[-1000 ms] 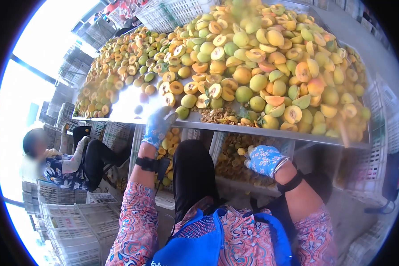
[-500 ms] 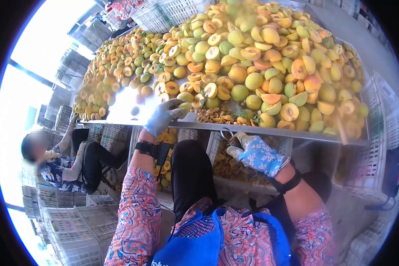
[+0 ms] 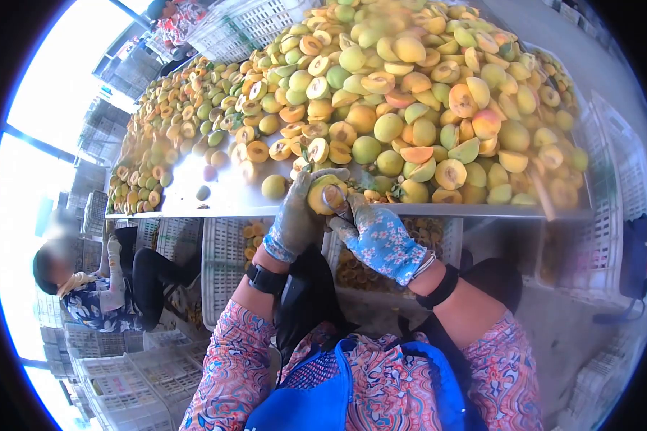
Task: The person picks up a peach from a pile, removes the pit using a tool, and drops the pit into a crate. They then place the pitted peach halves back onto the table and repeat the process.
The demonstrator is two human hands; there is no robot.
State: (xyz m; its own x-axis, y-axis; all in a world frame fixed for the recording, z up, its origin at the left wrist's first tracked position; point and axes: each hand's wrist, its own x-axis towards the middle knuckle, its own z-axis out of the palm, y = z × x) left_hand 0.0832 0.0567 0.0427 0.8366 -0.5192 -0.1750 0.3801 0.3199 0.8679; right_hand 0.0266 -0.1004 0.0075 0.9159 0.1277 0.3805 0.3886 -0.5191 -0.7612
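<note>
My left hand (image 3: 293, 219), in a worn pale-blue glove, is closed around a yellow peach half (image 3: 319, 204) above the front edge of the metal table. The fruit's cut face is turned towards my right hand (image 3: 387, 241), gloved in blue with white flowers. Those fingers are wrapped round a pitting tool (image 3: 344, 210), its handle mostly hidden by the glove. The tool's metal loop lies against the middle of the peach half. Just beyond my hands, more cut peaches (image 3: 341, 132) are heaped on the table (image 3: 230, 211).
White crates (image 3: 218, 276) stand under the table edge, one holding small brown pieces (image 3: 370, 276). A wooden stick (image 3: 542, 194) leans over the table's right end. Another person (image 3: 111, 294) sits at the left. More crates (image 3: 122, 384) are stacked at lower left.
My left hand has moved right and down from the table, now with a peach half in it. My right hand has moved left and up, bringing the tool's loop to the fruit.
</note>
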